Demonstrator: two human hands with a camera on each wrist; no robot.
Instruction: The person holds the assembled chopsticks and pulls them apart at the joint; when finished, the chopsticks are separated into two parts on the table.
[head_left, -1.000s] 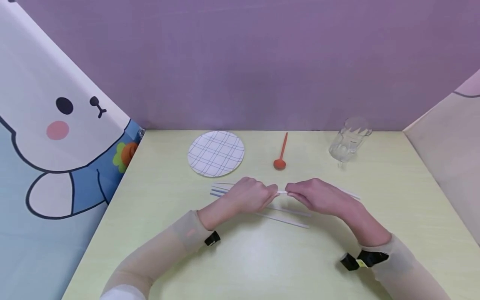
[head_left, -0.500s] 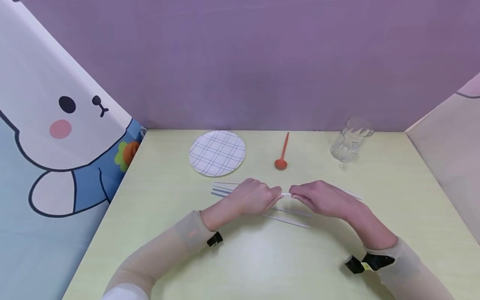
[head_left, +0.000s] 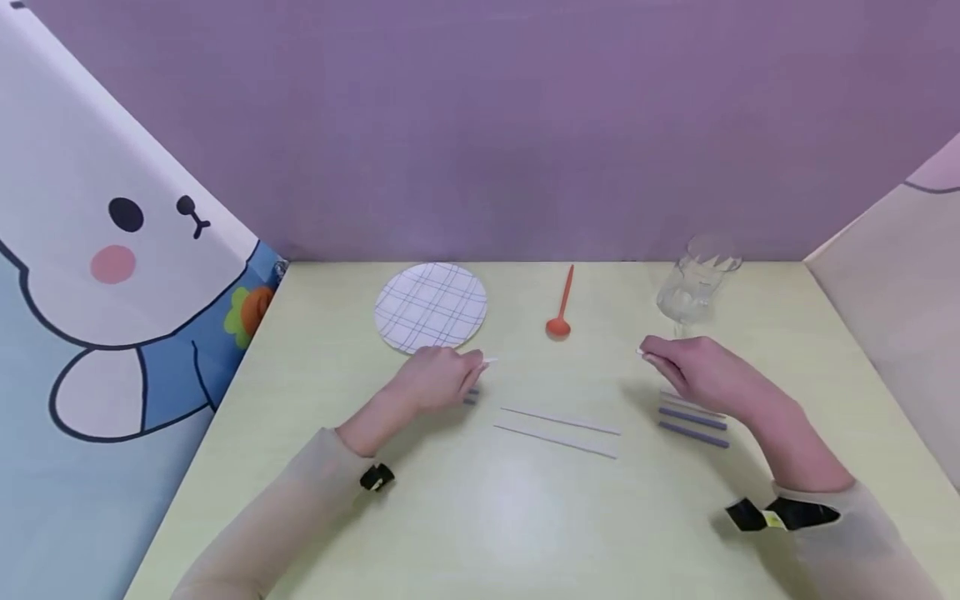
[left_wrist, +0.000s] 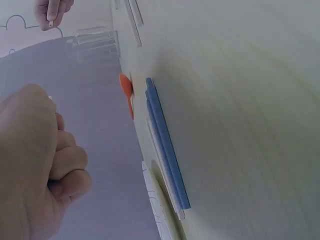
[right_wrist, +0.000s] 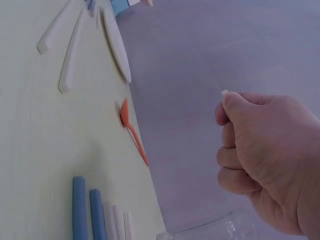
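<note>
My left hand point(head_left: 435, 379) is held above the table near the plate, its fingers curled round a white chopstick piece point(head_left: 491, 360) whose end pokes out past the thumb. Off to the right, my right hand point(head_left: 697, 371) pinches another white chopstick piece point(right_wrist: 224, 92); just its tip shows. Between the hands, two whole pale chopsticks point(head_left: 558, 421) lie side by side on the table. Short blue pieces point(left_wrist: 167, 145), with pale ones beside them, lie below the left hand. Under the right hand are two more short blue pieces point(head_left: 693, 425) and several pale ones.
A round checked plate point(head_left: 431, 307) lies at the back left of the table. An orange spoon point(head_left: 558, 327) is at the back centre. The clear glass mug point(head_left: 693, 287) stands at the back right, just behind the right hand. A purple wall point(head_left: 525, 133) closes off the back.
The hands, close together earlier with one white chopstick spanning them, have moved apart to left and right, each with a white piece. The short pieces on the table are now less covered.
</note>
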